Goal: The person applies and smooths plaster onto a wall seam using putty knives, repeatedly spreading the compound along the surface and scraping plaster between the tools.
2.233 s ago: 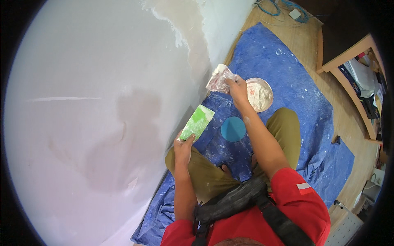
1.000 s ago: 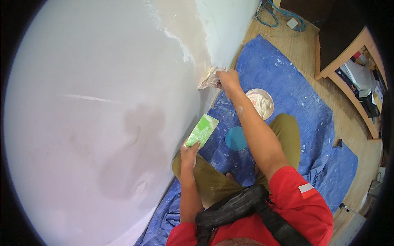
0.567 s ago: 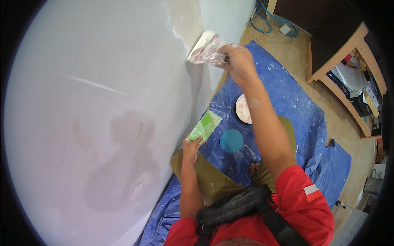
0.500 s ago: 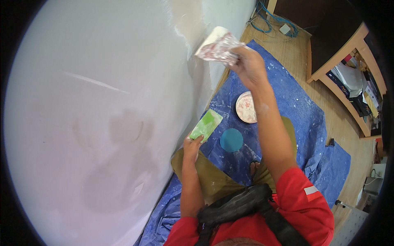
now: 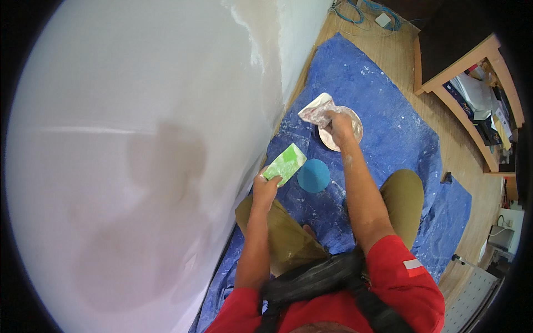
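Observation:
My left hand (image 5: 265, 187) grips one end of a flat green putty spreader (image 5: 287, 163), smeared with white paste, close beside the wall. In my right hand (image 5: 340, 126) is a pale putty spreader (image 5: 316, 111), its blade coated with whitish-pink filler. That hand is over the round tub (image 5: 361, 135) of pale filler and hides part of it. Whether the spreader touches the tub, I cannot tell. A round teal disc (image 5: 313, 176), like a lid, lies just below the tub. Along the wall (image 5: 127, 72) runs a damp-looking beige patch of filler (image 5: 267, 53).
A paint-spattered blue tarp (image 5: 383, 111) covers the wooden floor (image 5: 388, 50) around my knees. At the right stands a wooden shelf unit (image 5: 430, 89) holding papers and boxes. Blue cables (image 5: 350, 14) and a white box (image 5: 383, 20) lie at the back.
My right hand has come down and back from the wall patch to the tub with its spreader. The left hand still holds the green spreader, now slightly farther forward and to the right.

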`<state>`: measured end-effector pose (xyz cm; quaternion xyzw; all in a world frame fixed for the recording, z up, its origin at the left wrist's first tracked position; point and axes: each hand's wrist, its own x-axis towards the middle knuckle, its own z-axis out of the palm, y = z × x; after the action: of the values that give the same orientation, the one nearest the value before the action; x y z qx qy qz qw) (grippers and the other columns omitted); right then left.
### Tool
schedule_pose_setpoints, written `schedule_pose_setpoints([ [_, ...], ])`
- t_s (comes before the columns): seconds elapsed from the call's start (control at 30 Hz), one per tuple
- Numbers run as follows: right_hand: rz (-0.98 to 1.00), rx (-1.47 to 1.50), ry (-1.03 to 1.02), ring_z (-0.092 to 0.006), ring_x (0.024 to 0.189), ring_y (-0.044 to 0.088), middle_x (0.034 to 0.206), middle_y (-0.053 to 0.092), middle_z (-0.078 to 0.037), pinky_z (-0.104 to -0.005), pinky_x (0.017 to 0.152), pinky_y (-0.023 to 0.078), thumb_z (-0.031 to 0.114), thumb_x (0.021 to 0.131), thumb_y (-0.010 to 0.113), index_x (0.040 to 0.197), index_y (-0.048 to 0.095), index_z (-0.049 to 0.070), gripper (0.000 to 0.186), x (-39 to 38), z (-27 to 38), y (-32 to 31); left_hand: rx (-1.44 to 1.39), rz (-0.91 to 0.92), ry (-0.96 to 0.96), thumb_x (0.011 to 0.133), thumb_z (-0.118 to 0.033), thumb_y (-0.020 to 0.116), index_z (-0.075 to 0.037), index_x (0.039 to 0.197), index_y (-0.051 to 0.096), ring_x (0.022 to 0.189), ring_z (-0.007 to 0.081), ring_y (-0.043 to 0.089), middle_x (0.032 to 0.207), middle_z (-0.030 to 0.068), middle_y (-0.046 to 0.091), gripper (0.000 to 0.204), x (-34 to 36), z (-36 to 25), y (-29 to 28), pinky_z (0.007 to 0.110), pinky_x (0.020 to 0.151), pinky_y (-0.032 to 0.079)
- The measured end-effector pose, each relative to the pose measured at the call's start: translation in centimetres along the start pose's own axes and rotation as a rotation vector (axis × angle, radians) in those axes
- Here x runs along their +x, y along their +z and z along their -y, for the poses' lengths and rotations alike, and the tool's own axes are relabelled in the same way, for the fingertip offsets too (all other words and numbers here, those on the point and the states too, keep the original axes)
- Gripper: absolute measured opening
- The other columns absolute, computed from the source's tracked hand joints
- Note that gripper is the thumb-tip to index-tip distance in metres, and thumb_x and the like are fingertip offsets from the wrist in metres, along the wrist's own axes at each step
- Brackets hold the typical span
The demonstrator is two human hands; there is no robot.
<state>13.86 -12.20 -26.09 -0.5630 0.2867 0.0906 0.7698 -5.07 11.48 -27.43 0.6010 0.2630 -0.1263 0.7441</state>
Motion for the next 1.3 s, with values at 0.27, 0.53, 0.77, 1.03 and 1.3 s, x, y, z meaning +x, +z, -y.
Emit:
schedule_pose_setpoints([
  [0.27, 0.128, 0.016, -0.239, -0.0148, 0.080, 0.066, 0.097, 0.070, -0.007, -0.0306, 0.063, 0.054, 0.007, 0.095, 0.065, 0.115, 0.065, -0.005, 0.023, 2.1, -6.5, -0.1, 0.584, 0.149, 0.099, 0.088, -0.003, 0.065, 0.005, 0.127, 0.061, 0.095, 0.0134, 0.063, 0.104, 0.0076, 0.070, 0.040, -3.1, -7.0, -1.1, 0.028, 0.084, 0.050],
  [0.53, 0.175, 0.217, -0.117, -0.0166, 0.085, 0.067, 0.097, 0.070, -0.008, -0.0325, 0.070, 0.056, 0.008, 0.096, 0.061, 0.112, 0.065, -0.003, 0.020, 4.3, -11.1, 1.9, 0.471, -0.127, -0.008, 0.088, -0.001, 0.065, 0.003, 0.114, 0.065, 0.090, 0.0109, 0.060, 0.097, 0.0036, 0.067, 0.026, -8.1, -6.8, -0.5, 0.028, 0.080, 0.049],
  [0.77, -0.001, -0.125, -0.534, -0.0207, 0.097, 0.068, 0.113, 0.072, -0.015, -0.0339, 0.083, 0.054, 0.007, 0.098, 0.059, 0.127, 0.062, -0.007, 0.032, 4.5, -12.7, 7.0, 0.603, -0.274, -0.036, 0.090, -0.001, 0.064, 0.006, 0.123, 0.062, 0.088, 0.0091, 0.058, 0.099, 0.0045, 0.067, 0.034, -11.9, -8.9, 3.3, 0.025, 0.077, 0.048],
  [1.03, 0.035, -0.377, -0.875, -0.0423, 0.138, 0.046, 0.150, 0.047, -0.026, -0.0449, 0.115, 0.037, -0.007, 0.087, 0.054, 0.146, 0.048, -0.002, 0.060, 0.4, -13.6, 13.0, 0.556, -0.409, 0.067, 0.093, -0.003, 0.066, 0.006, 0.126, 0.062, 0.088, 0.0108, 0.058, 0.101, 0.0056, 0.067, 0.034, -12.2, -10.6, 6.4, 0.025, 0.079, 0.047],
  [1.3, 0.238, -0.375, -0.847, -0.0435, 0.124, 0.058, 0.129, 0.063, -0.025, -0.0488, 0.106, 0.045, -0.001, 0.087, 0.056, 0.134, 0.059, -0.001, 0.047, -0.5, -18.5, 6.4, 0.604, -0.384, 0.058, 0.091, -0.003, 0.067, 0.006, 0.123, 0.063, 0.088, 0.0119, 0.060, 0.099, 0.0065, 0.068, 0.033, -11.2, -10.9, 6.1, 0.026, 0.079, 0.048],
])
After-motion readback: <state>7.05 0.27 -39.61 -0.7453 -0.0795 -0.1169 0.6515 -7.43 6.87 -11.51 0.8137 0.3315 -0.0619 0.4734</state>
